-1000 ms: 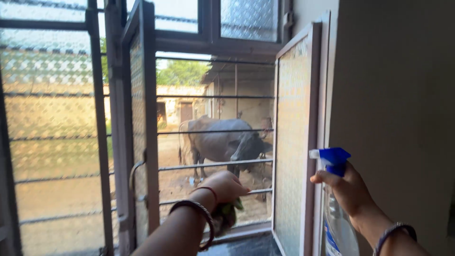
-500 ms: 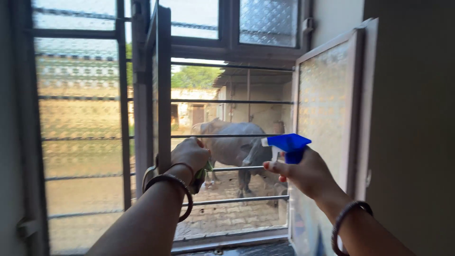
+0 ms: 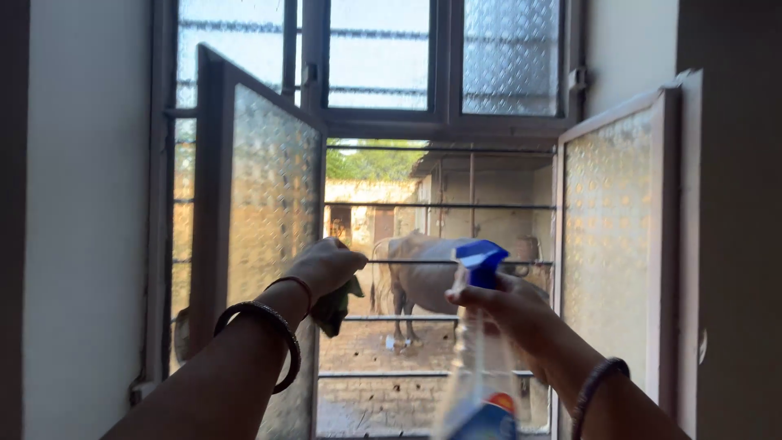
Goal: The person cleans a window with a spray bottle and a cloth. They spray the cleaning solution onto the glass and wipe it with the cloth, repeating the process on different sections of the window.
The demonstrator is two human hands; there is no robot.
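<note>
Swinging inward now, the left window pane point(image 3: 273, 236) is coming round under the left hand point(image 3: 326, 265).
That hand is gripping a green cloth point(image 3: 336, 305); the right hand point(image 3: 509, 314) is clutching the spray bottle point(image 3: 481, 358), window bars point(image 3: 440, 205) blocking the opening.

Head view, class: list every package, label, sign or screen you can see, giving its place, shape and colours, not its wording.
Spray bottle: in the right hand, low centre; clear body, blue trigger head.
Label: on the bottle's lower part; blue and white with an orange patch, blurred.
No signs or screens.

You are holding 2 things: a clear spray bottle point(image 3: 481, 367) with a blue trigger head, standing upright, and a crumpled green cloth point(image 3: 336, 305), pressing against the left frosted window pane point(image 3: 273, 204).
</note>
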